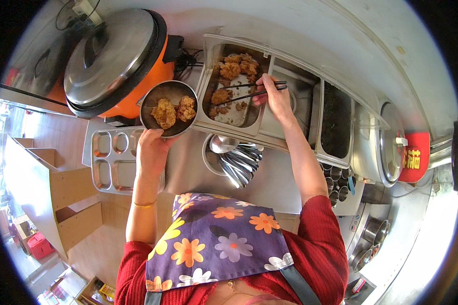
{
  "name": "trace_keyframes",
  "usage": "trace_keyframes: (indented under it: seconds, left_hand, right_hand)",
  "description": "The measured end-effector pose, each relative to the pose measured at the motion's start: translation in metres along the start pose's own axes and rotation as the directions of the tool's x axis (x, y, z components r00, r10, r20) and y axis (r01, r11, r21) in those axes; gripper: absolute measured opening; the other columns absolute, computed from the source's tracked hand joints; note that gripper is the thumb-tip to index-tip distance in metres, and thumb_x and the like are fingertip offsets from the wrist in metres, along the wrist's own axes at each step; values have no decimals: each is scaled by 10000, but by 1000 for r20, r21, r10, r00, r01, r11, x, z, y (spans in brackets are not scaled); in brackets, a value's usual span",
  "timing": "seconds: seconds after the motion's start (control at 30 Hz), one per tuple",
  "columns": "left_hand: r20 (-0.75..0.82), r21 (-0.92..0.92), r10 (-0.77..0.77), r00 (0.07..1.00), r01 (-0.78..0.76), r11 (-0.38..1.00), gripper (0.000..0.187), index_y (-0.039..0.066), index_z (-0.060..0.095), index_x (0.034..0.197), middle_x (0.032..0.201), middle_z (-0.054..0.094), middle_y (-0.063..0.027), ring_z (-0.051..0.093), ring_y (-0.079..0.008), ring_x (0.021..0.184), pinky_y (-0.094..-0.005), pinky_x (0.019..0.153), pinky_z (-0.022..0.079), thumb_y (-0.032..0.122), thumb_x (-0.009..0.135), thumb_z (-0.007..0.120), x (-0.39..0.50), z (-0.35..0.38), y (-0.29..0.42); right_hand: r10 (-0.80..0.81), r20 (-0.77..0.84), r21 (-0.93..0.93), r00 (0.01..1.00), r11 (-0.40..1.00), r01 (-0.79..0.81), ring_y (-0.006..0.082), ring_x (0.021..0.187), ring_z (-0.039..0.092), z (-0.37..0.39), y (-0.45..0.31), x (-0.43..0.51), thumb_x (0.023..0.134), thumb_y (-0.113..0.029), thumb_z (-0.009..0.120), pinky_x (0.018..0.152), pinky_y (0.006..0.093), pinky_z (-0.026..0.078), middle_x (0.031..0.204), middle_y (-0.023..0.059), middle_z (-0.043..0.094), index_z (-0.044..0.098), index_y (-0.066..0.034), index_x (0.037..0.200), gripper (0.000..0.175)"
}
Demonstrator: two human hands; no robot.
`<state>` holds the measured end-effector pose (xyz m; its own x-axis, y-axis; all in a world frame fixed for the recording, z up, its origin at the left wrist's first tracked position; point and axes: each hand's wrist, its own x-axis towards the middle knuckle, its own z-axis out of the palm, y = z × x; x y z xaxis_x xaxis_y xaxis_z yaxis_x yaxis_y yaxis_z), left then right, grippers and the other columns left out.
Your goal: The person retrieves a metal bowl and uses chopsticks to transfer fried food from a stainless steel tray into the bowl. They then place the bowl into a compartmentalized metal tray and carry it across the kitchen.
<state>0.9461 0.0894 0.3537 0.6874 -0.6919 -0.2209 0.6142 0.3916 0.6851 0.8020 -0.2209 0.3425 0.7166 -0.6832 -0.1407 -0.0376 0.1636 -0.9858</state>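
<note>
My left hand holds a round metal bowl by its near rim; two pieces of fried chicken lie in it. In my right hand is a pair of black chopsticks, reaching left into a rectangular metal food pan. Their tips are at a single fried piece near the pan's left side. More fried pieces lie at the pan's far end, with crumbs about its floor. Whether the tips grip the piece I cannot tell.
A large orange cooker with a steel lid stands at the left. Compartment trays lie below it. Nearer me is a container of metal spoons. More pans and a lidded steel pot stand at the right, under a clear guard.
</note>
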Motion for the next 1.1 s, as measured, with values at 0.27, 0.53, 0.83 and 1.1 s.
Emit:
trace_keyframes:
  seconds: [0.27, 0.53, 0.83, 1.1]
  left_hand:
    - [-69, 54, -50, 996, 54, 997, 337, -14, 518, 1155, 1133, 589, -128, 590, -243, 1019, -412, 866, 516, 66, 829, 484, -2, -1, -1]
    - [-26, 87, -63, 998, 65, 994, 313, 8, 526, 1138, 1110, 592, -111, 593, -217, 987, -387, 832, 522, 67, 835, 477, 2, 20, -7]
    - [-13, 90, -27, 1000, 28, 996, 301, 5, 527, 1139, 1113, 597, -112, 594, -209, 984, -386, 837, 515, 82, 851, 480, -2, 7, 0]
    - [-72, 74, -11, 997, 16, 997, 288, 1, 539, 1123, 1092, 605, -115, 601, -206, 959, -371, 816, 524, 85, 853, 485, -11, 3, 0]
  right_hand:
    - [-36, -217, 143, 976, 987, 68, 231, 539, 626, -24, 7, -5, 902, -424, 555, 459, 355, 537, 661, 125, 587, 534, -11, 815, 422]
    - [-93, -183, 220, 979, 967, 132, 248, 602, 635, -40, -10, -31, 938, -394, 501, 513, 372, 544, 766, 96, 568, 546, -28, 868, 375]
    - [-19, -113, 2, 993, 1000, 19, 197, 544, 622, -7, -6, -9, 930, -386, 520, 423, 307, 528, 765, 91, 542, 559, 11, 897, 401]
    - [-94, -165, -9, 982, 996, 94, 192, 499, 604, -6, -4, -19, 938, -369, 507, 401, 311, 522, 735, 80, 531, 549, -4, 874, 373]
